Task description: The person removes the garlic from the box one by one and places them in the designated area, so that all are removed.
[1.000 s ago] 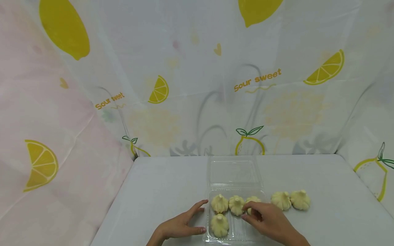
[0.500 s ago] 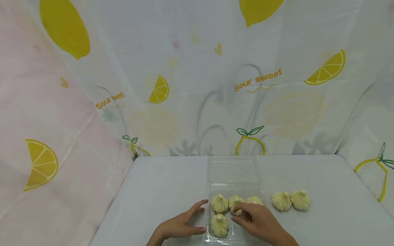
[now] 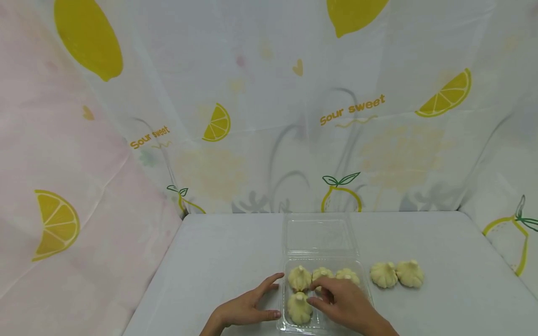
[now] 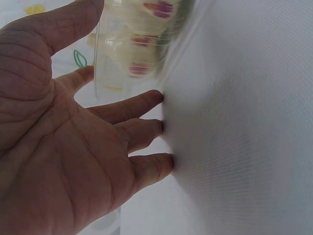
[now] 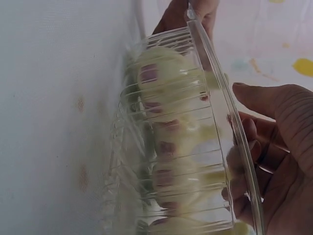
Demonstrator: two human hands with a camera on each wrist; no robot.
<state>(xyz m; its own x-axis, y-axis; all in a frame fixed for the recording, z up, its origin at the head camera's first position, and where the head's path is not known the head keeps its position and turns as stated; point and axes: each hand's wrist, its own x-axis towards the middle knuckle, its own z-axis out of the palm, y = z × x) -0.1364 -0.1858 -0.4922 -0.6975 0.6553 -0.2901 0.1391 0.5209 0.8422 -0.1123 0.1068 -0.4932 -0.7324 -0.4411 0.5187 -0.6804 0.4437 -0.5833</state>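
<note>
A clear plastic clamshell box (image 3: 365, 275) stands on the table with its lid (image 3: 320, 237) folded back. Three pale garlic bulbs form its back row, and one more garlic bulb (image 3: 299, 311) sits at the front left. My right hand (image 3: 348, 301) hovers over the box, thumb and index fingertips beside that front bulb's stem; in the right wrist view nothing is pinched between them. The other fingers bend loosely above the rim. My left hand (image 3: 248, 307) rests at the box's left side, fingers spread, thumb by the wall, several fingertips (image 4: 157, 126) on the table.
Two garlic bulbs, a nearer-left one (image 3: 384, 274) and a right one (image 3: 410, 274), lie side by side on the white table (image 3: 454, 252) right of the box. A lemon-print curtain (image 3: 260, 116) hangs behind the table and along its sides.
My right hand has moved left across the box, from the back-right bulb to beside the front-left bulb. The left hand, box and bulbs on the table stay in place.
</note>
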